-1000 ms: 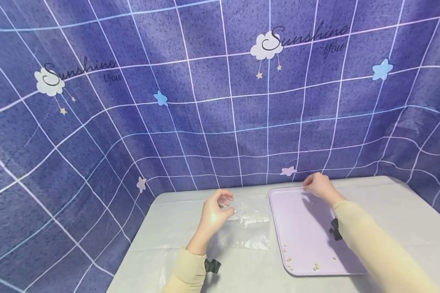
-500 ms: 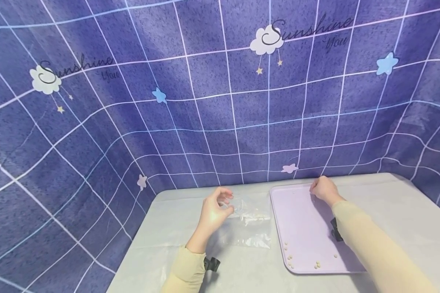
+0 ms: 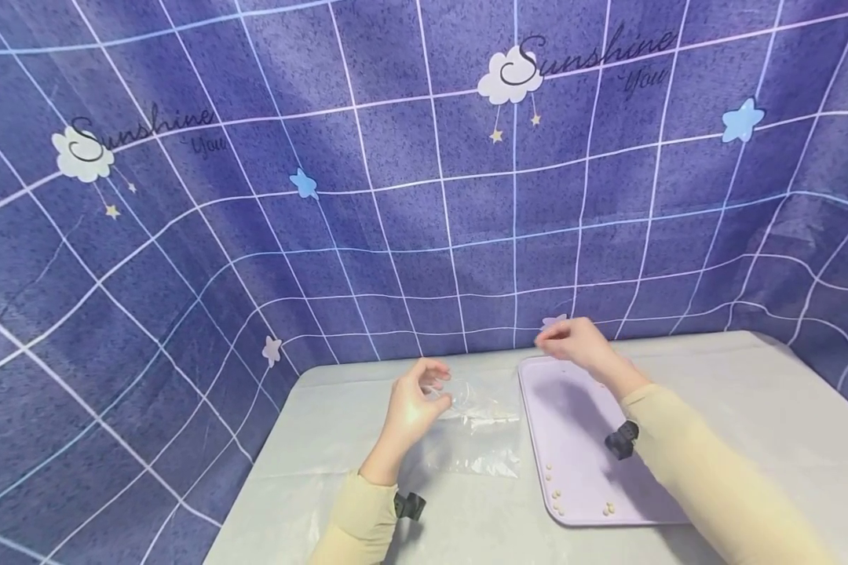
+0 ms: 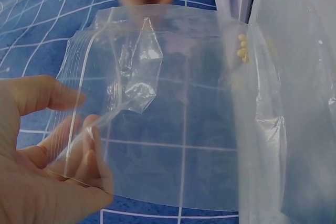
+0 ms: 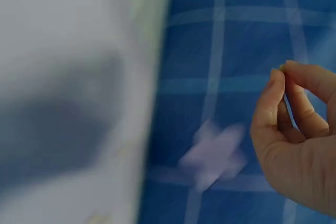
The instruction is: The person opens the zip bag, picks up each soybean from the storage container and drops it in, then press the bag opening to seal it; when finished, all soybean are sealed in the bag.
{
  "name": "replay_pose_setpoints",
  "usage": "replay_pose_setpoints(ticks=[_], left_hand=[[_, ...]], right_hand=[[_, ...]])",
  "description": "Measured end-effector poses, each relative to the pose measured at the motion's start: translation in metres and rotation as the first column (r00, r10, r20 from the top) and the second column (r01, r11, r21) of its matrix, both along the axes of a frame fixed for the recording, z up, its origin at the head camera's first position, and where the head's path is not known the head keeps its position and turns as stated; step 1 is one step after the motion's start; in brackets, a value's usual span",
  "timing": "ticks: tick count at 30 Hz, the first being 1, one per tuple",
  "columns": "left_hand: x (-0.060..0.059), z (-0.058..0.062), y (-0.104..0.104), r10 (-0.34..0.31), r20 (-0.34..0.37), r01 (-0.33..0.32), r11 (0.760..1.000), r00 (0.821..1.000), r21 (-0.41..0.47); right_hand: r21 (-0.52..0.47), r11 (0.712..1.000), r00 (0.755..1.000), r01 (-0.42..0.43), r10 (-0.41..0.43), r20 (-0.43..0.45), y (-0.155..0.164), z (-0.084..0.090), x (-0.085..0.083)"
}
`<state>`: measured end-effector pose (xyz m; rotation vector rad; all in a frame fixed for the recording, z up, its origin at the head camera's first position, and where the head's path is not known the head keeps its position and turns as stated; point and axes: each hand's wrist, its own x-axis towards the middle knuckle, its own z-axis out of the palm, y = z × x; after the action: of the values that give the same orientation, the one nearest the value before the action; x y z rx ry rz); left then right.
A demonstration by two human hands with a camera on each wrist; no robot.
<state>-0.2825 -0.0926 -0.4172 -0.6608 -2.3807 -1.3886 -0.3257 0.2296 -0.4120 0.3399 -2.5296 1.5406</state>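
My left hand (image 3: 411,404) holds a clear zip bag (image 3: 477,447) by its mouth, thumb and fingers spread at the seal strip. In the left wrist view, the bag (image 4: 173,124) stretches away from the hand, and several yellow soybeans (image 4: 242,51) show at its far end. My right hand (image 3: 575,345) is raised over the far left corner of the lilac tray (image 3: 572,439). Its thumb and index fingertips pinch a tiny yellowish soybean (image 5: 282,68), mostly hidden by the fingers. More soybeans (image 3: 609,509) lie along the tray's near side.
The tray lies on a pale cloth-covered table (image 3: 466,518), just right of the bag. A blue grid-patterned curtain (image 3: 410,259) hangs right behind the table's far edge. Dark wrist cameras (image 3: 622,439) sit on both sleeves.
My right hand reached to the tray's far edge, then rose and moved left, its fingertips now pinched on a soybean. The left hand and the bag have stayed nearly still.
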Motion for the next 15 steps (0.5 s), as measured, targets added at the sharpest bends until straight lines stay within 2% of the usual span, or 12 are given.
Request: replay_pose_setpoints(ticks=[4,8,11,15], left_hand=[[0.000,0.002,0.000,0.005,0.001,-0.005,1.000,1.000,-0.005],[0.000,0.003,-0.001,0.006,-0.002,-0.006,1.000,1.000,0.003],[0.000,0.003,-0.001,0.004,-0.001,-0.004,1.000,1.000,0.011],[0.000,0.001,-0.001,-0.004,0.012,0.004,1.000,1.000,0.020]], right_hand=[[0.069,0.986,0.984,-0.149,0.154,-0.085,-0.043,0.029,0.020],[0.171,0.949,0.949,-0.264,0.287,-0.129,-0.075,0.042,0.034],[0.243,0.925,0.929,-0.293,0.335,-0.154,-0.089,0.043,0.038],[0.258,0.928,0.924,-0.270,0.325,-0.200,-0.090,0.042,0.043]])
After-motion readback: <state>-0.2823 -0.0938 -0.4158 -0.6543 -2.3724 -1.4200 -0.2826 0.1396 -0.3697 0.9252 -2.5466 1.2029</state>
